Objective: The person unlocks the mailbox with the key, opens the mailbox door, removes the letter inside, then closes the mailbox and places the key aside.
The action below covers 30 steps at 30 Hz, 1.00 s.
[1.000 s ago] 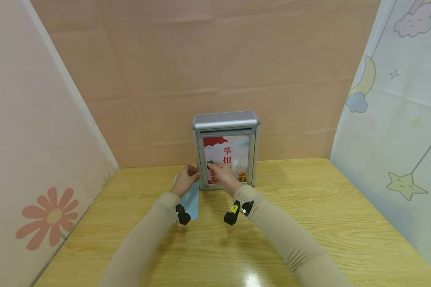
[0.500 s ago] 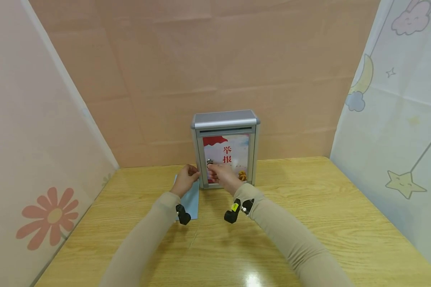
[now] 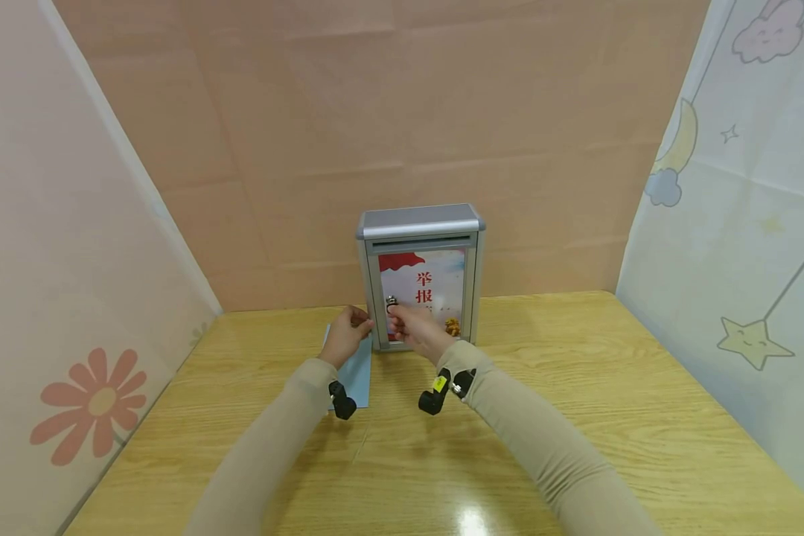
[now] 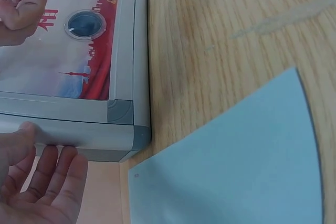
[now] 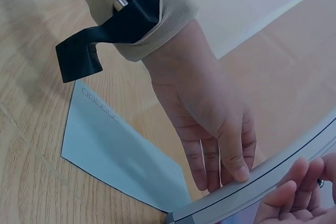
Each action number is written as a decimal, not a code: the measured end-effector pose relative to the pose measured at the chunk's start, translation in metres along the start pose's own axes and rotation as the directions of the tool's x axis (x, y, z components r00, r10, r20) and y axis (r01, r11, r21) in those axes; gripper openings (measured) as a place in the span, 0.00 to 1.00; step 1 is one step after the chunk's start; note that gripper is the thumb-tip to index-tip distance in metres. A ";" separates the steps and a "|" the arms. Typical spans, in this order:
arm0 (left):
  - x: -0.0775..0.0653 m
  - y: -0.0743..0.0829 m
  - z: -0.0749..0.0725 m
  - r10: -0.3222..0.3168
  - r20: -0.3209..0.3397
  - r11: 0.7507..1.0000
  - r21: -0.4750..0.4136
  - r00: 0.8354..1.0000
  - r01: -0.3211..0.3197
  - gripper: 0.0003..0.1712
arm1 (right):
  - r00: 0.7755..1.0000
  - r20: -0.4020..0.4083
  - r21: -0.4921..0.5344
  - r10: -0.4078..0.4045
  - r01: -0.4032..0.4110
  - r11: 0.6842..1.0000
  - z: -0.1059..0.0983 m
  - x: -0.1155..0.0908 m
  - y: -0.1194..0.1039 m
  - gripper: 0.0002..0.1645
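Observation:
A grey metal report box (image 3: 420,219) with a slot and red lettering stands upright at the back of the table. My left hand (image 3: 345,336) holds its left side, thumb near the front edge and fingers toward the back, as the left wrist view (image 4: 47,182) shows. With curled fingers, my right hand (image 3: 417,327) pinches a small key at the chrome lock (image 3: 391,300) on the box's front. The fingers mostly hide the key. In the right wrist view the right fingertips (image 5: 289,190) are close to the box front. A light blue envelope (image 3: 356,376) lies under my left wrist.
The wooden table (image 3: 549,387) carries the box and envelope. An orange-brown cloth (image 3: 549,149) hangs behind the box, and patterned white panels (image 3: 744,223) stand at both sides. Black wrist cameras (image 3: 432,402) hang below the sleeves.
The right hand's fingers have shifted very slightly at the lock. The left hand, box and envelope keep their places.

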<state>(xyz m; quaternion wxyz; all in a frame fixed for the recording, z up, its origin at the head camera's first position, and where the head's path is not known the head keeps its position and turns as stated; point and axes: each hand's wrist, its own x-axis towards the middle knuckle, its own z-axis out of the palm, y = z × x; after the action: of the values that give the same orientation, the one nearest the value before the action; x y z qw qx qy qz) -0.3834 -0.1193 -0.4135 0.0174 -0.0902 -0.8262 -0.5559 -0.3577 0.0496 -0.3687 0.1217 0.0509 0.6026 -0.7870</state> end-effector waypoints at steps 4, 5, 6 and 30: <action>0.000 0.001 0.000 -0.011 0.001 1.000 -0.025 1.000 0.011 0.13 | 1.000 0.021 0.009 0.001 -0.001 1.000 0.001 -0.001 0.000 0.08; 0.000 0.001 0.001 -0.011 -0.002 1.000 -0.025 1.000 0.011 0.13 | 1.000 0.030 0.024 0.002 -0.002 1.000 0.001 -0.001 0.000 0.08; 0.000 0.001 0.001 -0.008 -0.005 1.000 -0.021 1.000 0.008 0.13 | 0.999 0.040 0.040 0.003 -0.004 0.999 0.001 -0.001 0.001 0.07; -0.001 0.005 0.001 -0.031 0.002 0.999 -0.014 1.000 0.031 0.13 | 0.981 0.195 -0.219 -0.016 0.060 0.974 -0.008 -0.015 0.004 0.12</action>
<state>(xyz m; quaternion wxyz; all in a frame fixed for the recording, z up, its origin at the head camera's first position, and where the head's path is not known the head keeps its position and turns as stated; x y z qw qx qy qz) -0.3815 -0.1167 -0.4095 0.0074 -0.0778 -0.8237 -0.5616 -0.3425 0.0579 -0.3714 0.1692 -0.0510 0.6737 -0.7176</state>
